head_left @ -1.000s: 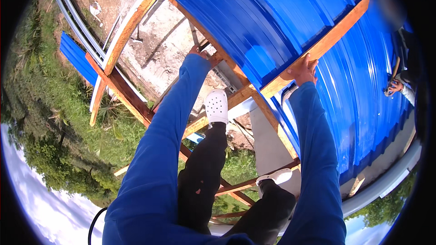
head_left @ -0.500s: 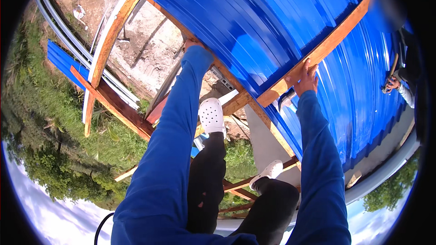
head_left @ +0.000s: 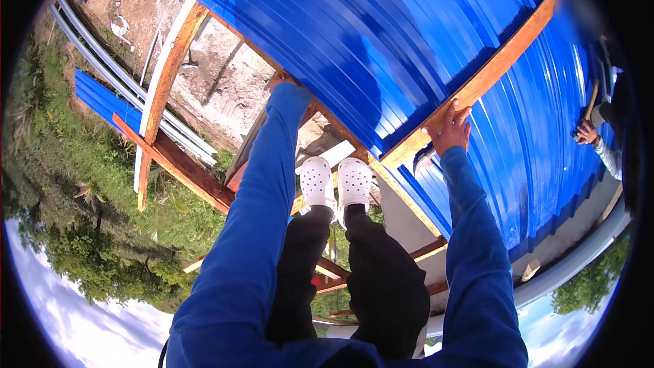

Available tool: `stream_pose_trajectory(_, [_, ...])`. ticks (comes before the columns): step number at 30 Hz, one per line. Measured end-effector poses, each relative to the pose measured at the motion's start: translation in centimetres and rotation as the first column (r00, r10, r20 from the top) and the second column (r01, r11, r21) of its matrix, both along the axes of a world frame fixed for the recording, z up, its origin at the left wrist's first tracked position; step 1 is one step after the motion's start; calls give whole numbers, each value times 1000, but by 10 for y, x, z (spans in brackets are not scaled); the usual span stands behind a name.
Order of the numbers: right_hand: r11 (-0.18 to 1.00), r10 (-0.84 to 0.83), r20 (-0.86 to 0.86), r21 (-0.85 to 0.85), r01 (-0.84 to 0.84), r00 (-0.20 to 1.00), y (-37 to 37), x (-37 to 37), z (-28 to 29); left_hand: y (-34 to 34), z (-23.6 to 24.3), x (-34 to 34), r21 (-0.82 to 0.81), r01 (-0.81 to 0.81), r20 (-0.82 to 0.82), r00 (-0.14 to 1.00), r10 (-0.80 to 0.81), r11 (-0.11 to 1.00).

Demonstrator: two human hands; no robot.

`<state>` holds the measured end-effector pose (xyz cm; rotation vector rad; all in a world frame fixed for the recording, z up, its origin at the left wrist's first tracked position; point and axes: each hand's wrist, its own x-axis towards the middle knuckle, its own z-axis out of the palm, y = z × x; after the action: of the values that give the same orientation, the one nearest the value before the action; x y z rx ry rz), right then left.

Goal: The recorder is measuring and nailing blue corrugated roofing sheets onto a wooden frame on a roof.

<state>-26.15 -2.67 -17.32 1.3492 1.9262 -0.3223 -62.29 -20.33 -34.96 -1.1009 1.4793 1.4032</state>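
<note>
My left hand [head_left: 282, 82] is closed on the wooden beam [head_left: 327, 117] along the edge of the blue roofing sheets; its fingers are partly hidden. My right hand [head_left: 449, 129] rests with spread fingers on a wooden board [head_left: 501, 68], which lies across the blue ribbed metal roofing [head_left: 415, 61]. Close under that hand, a dark curved object [head_left: 424, 158] shows only in part, and I cannot make out its kind. Both my feet, in white perforated clogs [head_left: 317, 180], stand side by side at the timber framing below the roof edge.
At the far right a co-worker's hand [head_left: 586, 132] is by a wooden-handled tool [head_left: 592, 100]. A curved timber rafter [head_left: 163, 88] and a brown beam [head_left: 187, 172] lie left. Beyond are metal channels [head_left: 129, 85], a blue sheet [head_left: 102, 99] and grass well below.
My right foot has come up from the lower right to stand beside the left one. Both hands keep to the beam and the board, while the view has shifted slightly.
</note>
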Motion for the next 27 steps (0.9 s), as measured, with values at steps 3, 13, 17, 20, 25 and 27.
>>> stream_pose_trajectory(3, [1000, 4, -13, -16, -4, 1000, -5, 0, -1, -7, 5, 2, -32, -1, -6, 1000, 1, 999])
stream_pose_trajectory(13, [998, -49, -114, 23, 52, 992, 3, 10, 11, -2, -14, 5, 4, 84, -31, 996, -84, 996])
stream_pose_trajectory(17, [999, -46, -170, -4, 46, 984, -6, -5, 4, -19, -31, -4, -7, 152, -59, 987, -153, 988])
stream_pose_trajectory(20, [998, -55, -140, -9, 54, 989, 0, 2, 10, -13, -32, 7, -17, 195, -81, 977, -195, 981])
stream_pose_trajectory(25, [991, -132, -130, -4, 133, 983, -3, 0, 11, -9, -34, 9, -34, 271, -114, 955, -273, 962])
stream_pose_trajectory(27, [984, -178, -149, -46, 174, 973, -4, -2, 14, -20, -35, 5, -51, 290, -142, 945, -295, 956])
